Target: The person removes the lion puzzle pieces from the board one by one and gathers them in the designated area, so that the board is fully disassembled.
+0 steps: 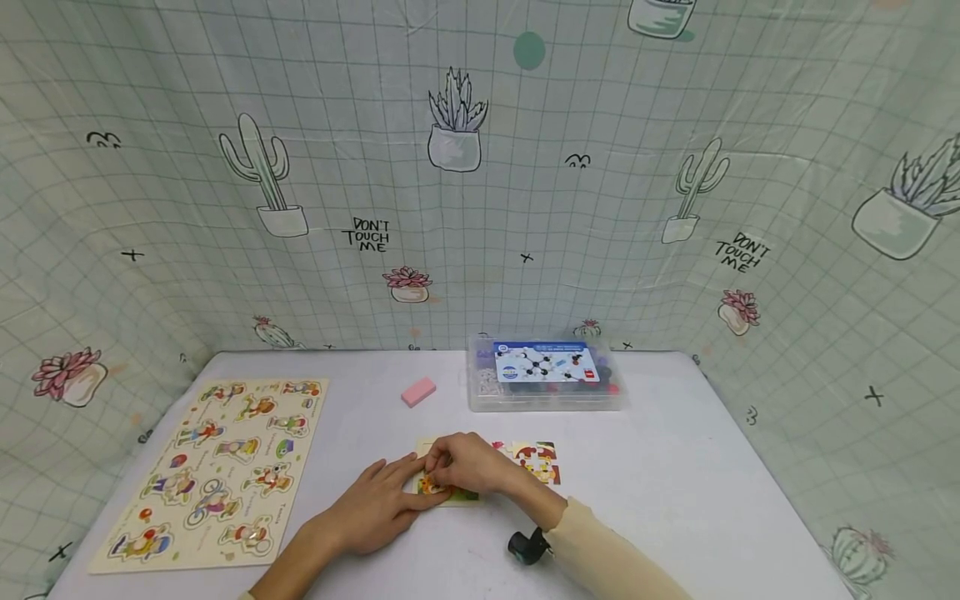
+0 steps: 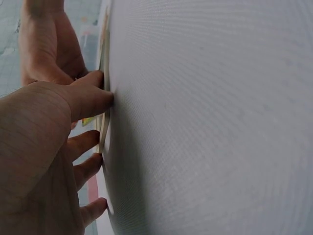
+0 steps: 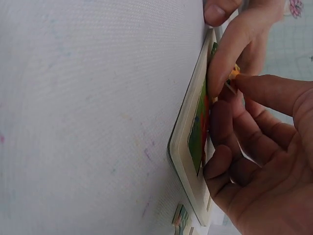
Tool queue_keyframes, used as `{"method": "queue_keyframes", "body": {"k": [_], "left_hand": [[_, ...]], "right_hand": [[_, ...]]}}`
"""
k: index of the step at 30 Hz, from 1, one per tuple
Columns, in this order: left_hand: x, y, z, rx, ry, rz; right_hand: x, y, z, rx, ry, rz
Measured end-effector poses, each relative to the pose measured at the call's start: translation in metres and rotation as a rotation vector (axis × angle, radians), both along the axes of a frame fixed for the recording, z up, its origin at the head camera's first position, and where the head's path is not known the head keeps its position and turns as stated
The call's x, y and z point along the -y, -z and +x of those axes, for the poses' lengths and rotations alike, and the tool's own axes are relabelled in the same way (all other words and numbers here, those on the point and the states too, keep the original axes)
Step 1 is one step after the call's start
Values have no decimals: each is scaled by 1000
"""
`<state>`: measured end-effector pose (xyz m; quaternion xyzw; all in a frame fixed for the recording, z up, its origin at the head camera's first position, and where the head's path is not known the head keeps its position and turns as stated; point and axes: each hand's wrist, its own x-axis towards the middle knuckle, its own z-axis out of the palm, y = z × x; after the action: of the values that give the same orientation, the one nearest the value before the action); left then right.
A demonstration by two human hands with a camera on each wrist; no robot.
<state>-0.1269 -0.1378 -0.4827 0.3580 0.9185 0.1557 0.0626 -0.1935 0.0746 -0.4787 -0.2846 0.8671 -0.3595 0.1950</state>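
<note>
A small wooden jigsaw board (image 3: 183, 125) lies flat on the table, with a green and red picture area inside a pale rim. My left hand (image 1: 378, 508) rests at its left side, fingers stretched out and touching the frame. In the left wrist view, the left thumb (image 2: 93, 102) lies along the near edge. Over the board, my right hand (image 1: 471, 463) pinches a small orange-yellow puzzle piece (image 3: 235, 73) between thumb and forefinger. The piece is tilted above the picture, close to the left fingers. Both hands hide much of the board in the head view.
Loose puzzle pieces (image 1: 542, 457) lie right of the board. A large picture board (image 1: 217, 475) covers the left of the table. Behind are a pink block (image 1: 418, 392) and a clear plastic case (image 1: 546, 402). A black object (image 1: 527, 547) sits by the right wrist.
</note>
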Motion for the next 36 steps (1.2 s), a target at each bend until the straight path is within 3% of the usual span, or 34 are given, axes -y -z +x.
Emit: {"method": "queue_keyframes", "body": {"k": [8,15,22,30,36], "left_hand": [[-1,-1,0,-25,9,6],[-2,-1,-1,5,-1,-16],[-2,-1,-1,15,-6,-27],[-2,-2,-1,21,-15,-16],[-2,-1,-1,18,-22,-9]], "right_hand": [[-1,-3,0,-6,-23,-23],[-2,-3,1,-12,-47,-45],[-5,-17,2,-77,-21,-82],[-29,-37,4,-89,12,-40],[-58,-43,9,-26,67,-37]]}}
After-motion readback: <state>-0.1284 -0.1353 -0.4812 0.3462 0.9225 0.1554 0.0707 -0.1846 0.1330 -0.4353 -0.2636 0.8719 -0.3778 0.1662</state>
